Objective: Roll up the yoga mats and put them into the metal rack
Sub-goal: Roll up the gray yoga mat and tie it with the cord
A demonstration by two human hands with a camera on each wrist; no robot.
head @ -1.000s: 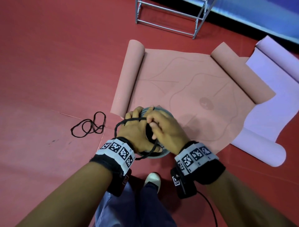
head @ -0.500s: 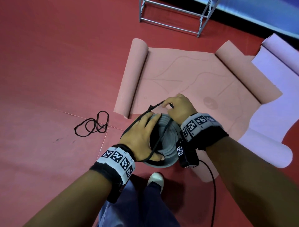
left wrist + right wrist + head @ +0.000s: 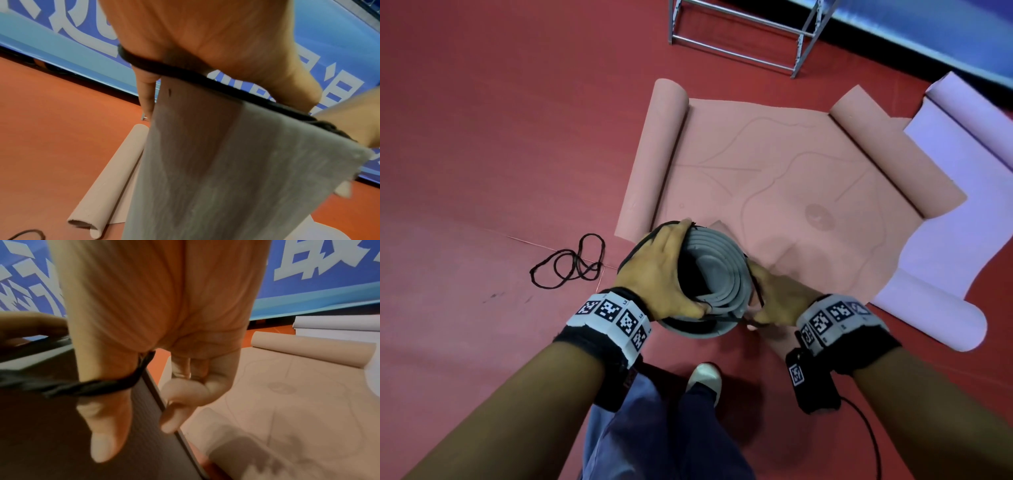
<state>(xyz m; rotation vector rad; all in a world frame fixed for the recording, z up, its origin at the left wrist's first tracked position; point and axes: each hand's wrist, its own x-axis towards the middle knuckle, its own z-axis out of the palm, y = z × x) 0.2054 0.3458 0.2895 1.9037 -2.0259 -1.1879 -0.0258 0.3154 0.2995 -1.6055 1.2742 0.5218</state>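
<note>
A grey yoga mat (image 3: 719,270), rolled into a tube, stands on end on the red floor and I look down into its spiral. My left hand (image 3: 661,270) grips the roll's left rim, with fingers curled over the top edge. A black cord (image 3: 755,291) runs round the roll's top. My right hand (image 3: 774,301) sits at the roll's near right side and pinches that cord. In the left wrist view the cord (image 3: 205,81) passes under my palm across the grey mat (image 3: 226,162). In the right wrist view the cord (image 3: 82,386) crosses my thumb.
A pink mat (image 3: 774,164) lies flat beyond the roll, both ends curled. A lilac mat (image 3: 945,240) lies at the right, partly under it. The metal rack (image 3: 739,44) stands at the top. Another black cord (image 3: 571,263) lies on the floor at the left. My shoe (image 3: 703,377) is just below the roll.
My right hand has come from the roll's far side back to its near right side, drawing the cord round the top. My left hand has shifted from over the opening to the left rim.
</note>
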